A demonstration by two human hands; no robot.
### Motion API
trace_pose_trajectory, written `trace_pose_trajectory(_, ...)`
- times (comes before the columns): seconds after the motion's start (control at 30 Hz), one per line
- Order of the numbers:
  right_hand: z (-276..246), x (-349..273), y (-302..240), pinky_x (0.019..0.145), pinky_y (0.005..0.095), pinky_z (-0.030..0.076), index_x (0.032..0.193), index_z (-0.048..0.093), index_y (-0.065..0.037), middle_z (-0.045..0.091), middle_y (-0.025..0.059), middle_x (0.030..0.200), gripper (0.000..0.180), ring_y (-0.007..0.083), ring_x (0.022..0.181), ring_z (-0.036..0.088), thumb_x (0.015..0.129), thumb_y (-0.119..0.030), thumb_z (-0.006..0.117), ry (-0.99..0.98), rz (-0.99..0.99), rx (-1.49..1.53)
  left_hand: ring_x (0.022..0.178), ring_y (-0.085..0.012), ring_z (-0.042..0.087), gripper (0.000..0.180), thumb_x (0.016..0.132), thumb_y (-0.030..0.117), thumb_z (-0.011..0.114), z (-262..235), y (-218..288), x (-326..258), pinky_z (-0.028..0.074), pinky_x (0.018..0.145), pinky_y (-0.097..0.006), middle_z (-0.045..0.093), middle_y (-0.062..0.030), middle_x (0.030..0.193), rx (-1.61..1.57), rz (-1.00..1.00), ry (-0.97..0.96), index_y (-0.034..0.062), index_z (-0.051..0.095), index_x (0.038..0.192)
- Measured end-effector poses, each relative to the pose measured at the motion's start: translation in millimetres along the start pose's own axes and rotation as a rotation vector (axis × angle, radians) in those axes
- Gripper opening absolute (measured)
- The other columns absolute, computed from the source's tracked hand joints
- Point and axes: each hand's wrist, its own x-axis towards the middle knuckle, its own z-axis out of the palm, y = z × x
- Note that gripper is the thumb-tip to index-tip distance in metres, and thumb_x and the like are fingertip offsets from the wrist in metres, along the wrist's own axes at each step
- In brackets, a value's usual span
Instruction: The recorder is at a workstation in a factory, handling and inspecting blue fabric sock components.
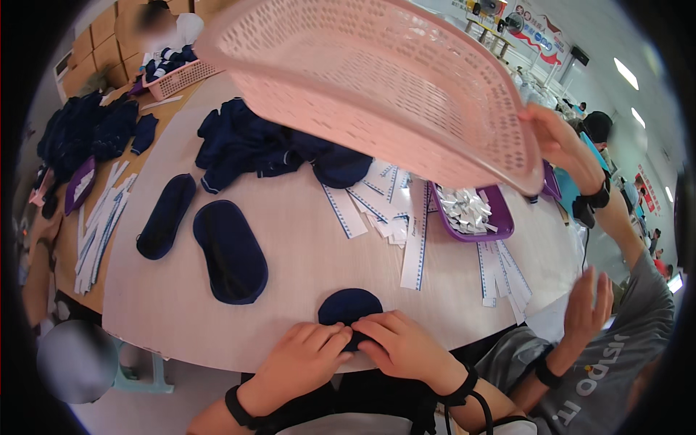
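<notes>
Jointly | left hand (308,357) + right hand (406,346) | gripping navy eye mask (349,304)

We're holding both hands low at near centre, backs up. Our left forearm (217,415) is slanting in from near left, our right forearm (487,407) from near right, both bare. Our left hand (308,354) is pointing right and slightly far, fingers bending and closing in a grip. Our right hand (402,344) is pointing left, fingers curling, also gripping. We're bringing fingertips right beside each other; can't tell if they're touching.
</notes>
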Motion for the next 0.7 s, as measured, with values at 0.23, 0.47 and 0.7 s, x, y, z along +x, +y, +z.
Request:
trace_pose_trajectory(0.23,-4,-4,3,0.076,0.0335,0.046,0.099,0.055,-0.007,0.054,0.0074,0.098,0.034,0.0257,0.088,0.053,0.068,-0.013,0.065,-0.022,-0.192,-0.111,0.082,-0.022,0.054,0.034,0.067,0.019,0.068,-6,2,-2,0.042,0.074,-0.032,0.059,-0.0043,0.09,-0.098,-0.06,-0.033,0.0071,0.056,0.096)
trace_pose_trajectory(0.47,-4,3,6,0.072,0.0347,0.045,0.101,0.056,-0.009,0.054,0.0077,0.095,0.033,0.0269,0.084,0.052,0.069,-0.009,0.062,-0.031,-0.008,0.004,0.078,-0.0272,0.055,0.032,0.071,0.022,0.066,-8,-2,13,0.042,0.071,-0.035,0.058,-0.0096,0.088,-0.178,-0.093,-0.13,0.004,0.056,0.095)
trace_pose_trajectory(0.7,-3,5,-3,0.07,0.0353,0.045,0.102,0.055,-0.007,0.055,0.0091,0.094,0.031,0.0279,0.082,0.052,0.071,-0.009,0.061,0.012,0.037,0.009,0.084,-0.0243,0.055,0.038,0.071,0.026,0.066,-9,-3,9,0.042,0.075,-0.034,0.058,-0.0072,0.093,-0.062,-0.033,-0.054,0.0047,0.055,0.1)
